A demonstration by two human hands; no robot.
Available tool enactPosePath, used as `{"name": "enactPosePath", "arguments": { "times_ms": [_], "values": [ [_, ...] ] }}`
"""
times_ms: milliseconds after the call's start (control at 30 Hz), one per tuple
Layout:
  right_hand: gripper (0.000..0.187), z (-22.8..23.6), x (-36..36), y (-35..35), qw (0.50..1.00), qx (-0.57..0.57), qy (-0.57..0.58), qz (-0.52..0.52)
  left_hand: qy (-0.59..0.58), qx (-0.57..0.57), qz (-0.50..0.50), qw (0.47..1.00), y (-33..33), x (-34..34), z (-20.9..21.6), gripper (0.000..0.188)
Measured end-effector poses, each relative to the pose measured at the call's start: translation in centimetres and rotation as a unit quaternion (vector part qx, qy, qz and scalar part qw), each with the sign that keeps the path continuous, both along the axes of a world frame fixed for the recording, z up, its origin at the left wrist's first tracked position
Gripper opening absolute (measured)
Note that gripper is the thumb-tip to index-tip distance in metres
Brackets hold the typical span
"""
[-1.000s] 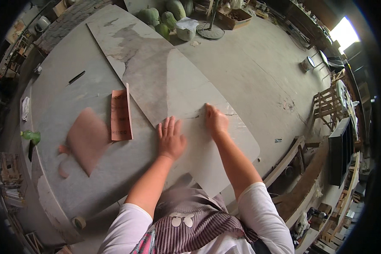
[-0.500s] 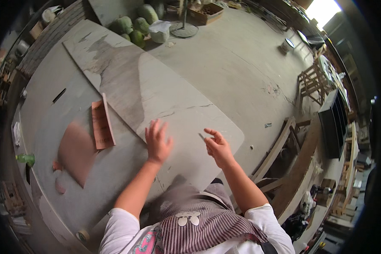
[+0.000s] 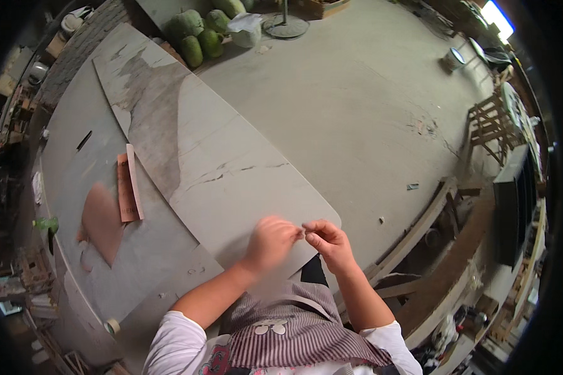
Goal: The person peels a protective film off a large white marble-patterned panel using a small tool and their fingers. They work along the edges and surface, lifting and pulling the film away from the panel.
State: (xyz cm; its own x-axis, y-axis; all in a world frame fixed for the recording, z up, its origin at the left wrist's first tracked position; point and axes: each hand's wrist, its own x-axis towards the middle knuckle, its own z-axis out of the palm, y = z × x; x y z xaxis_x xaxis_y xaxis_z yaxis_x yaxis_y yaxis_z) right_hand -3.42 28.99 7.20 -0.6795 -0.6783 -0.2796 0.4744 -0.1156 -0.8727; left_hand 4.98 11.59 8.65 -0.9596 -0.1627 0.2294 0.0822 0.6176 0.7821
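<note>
Meeting: left hand (image 3: 270, 242), right hand (image 3: 333, 245). Reddish sheet (image 3: 126, 187) bears dark lettering (image 3: 129, 212).

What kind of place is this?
It looks like a workshop, maybe one for finishing stone-like slabs. There's a big veined slab, a folded reddish sheet that could be sandpaper, and a rough wooden frame on the right.

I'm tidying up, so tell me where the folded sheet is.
In the head view, the folded sheet is left of centre, between the flat pink sheet and the marbled slab.
</note>
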Motion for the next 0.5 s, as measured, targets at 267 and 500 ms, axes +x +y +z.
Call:
{"name": "enactPosePath", "arguments": {
  "times_ms": [267,500],
  "values": [
    [0.011,-2.5,-10.9,1.3,0.999,0.012,0.014,-0.035,-0.098,-0.026,0.051,0.994,1.5,-2.5,-1.4,0.013],
    [0.017,-3.8,-18.9,-4.0,0.988,0.087,0.002,0.124,-0.263,-0.252,0.471,0.804,-12.8,-0.5,-6.4,0.053]
  ]
}}
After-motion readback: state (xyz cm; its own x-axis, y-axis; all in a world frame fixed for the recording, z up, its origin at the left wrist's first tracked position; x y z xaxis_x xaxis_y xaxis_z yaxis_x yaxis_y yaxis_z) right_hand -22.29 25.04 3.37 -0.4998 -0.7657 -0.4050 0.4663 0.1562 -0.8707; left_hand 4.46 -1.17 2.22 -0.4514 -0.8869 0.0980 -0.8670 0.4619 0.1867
